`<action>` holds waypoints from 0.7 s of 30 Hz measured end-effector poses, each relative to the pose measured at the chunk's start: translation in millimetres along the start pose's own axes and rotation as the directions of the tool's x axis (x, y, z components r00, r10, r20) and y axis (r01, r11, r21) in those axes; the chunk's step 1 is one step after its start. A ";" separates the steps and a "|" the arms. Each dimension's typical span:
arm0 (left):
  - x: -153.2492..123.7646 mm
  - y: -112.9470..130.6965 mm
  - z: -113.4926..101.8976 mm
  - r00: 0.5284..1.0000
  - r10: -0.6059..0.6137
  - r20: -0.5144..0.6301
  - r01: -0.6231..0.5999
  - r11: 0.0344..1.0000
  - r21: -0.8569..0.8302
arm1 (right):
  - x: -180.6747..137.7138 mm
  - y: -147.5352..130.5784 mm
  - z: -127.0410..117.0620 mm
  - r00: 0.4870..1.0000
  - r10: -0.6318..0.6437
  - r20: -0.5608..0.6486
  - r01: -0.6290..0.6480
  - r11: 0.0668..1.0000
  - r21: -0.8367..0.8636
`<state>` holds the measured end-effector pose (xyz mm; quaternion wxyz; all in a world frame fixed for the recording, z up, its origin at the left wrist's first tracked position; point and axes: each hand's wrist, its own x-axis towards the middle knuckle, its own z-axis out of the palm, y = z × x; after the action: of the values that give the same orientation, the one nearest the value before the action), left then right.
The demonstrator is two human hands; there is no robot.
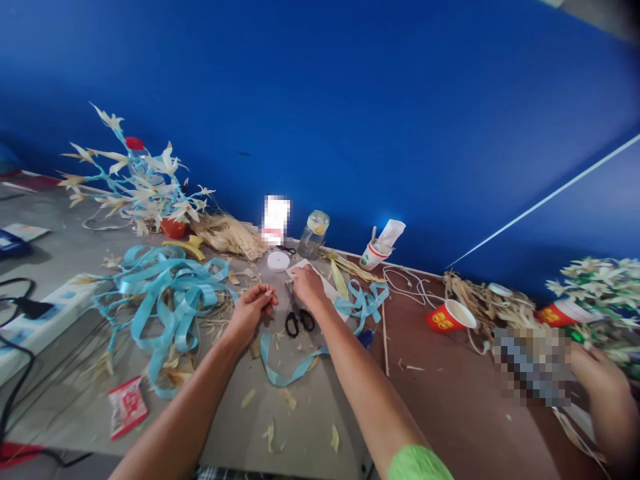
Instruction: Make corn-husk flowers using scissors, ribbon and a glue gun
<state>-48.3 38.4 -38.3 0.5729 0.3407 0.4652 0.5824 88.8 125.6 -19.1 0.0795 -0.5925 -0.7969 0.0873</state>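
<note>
My left hand (253,308) hovers over the middle of the table with its fingers pinched together. Something small and pale seems to be at the fingertips, too small to name. My right hand (307,285) reaches forward to a white sheet of paper (327,291), its fingers curled at the near left corner. What they grip is hidden. Black-handled scissors (299,321) lie between my hands, blades pointing away. A light blue ribbon strip (285,379) curves below them. On the left spreads a loose heap of blue ribbon (167,293). A white round roll (278,261) sits just beyond my hands.
Husk flowers on blue stems (150,177) stand at back left. A glass jar (314,233), a tissue cup (375,255) and a red paper cup (451,315) line the back. A power strip (45,327) lies left. Another person's hand (603,380) is at right.
</note>
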 end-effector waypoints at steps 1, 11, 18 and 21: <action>1.2 -0.6 -0.9 1.000 0.009 -0.009 -0.009 1.000 0.004 | 3.4 -0.5 2.1 1.000 -0.015 0.011 0.015 1.000 -0.012; -29.0 -1.6 23.2 0.943 0.200 0.267 -0.285 0.899 0.332 | 6.8 3.6 7.4 0.997 0.059 -0.058 -0.062 0.997 -0.054; -28.3 8.3 18.9 0.941 0.338 0.023 -0.327 0.887 0.328 | 7.3 -16.0 1.5 0.993 -0.053 -0.108 0.075 0.974 0.214; -7.6 11.8 1.5 0.891 0.355 -0.284 -0.307 0.930 0.201 | 3.7 -38.8 7.1 0.955 -0.295 0.033 0.273 0.915 0.296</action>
<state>-50.2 32.1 -25.8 0.3557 0.3599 0.5284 0.6817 49.9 117.8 -16.8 0.1463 -0.4488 -0.8555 0.2127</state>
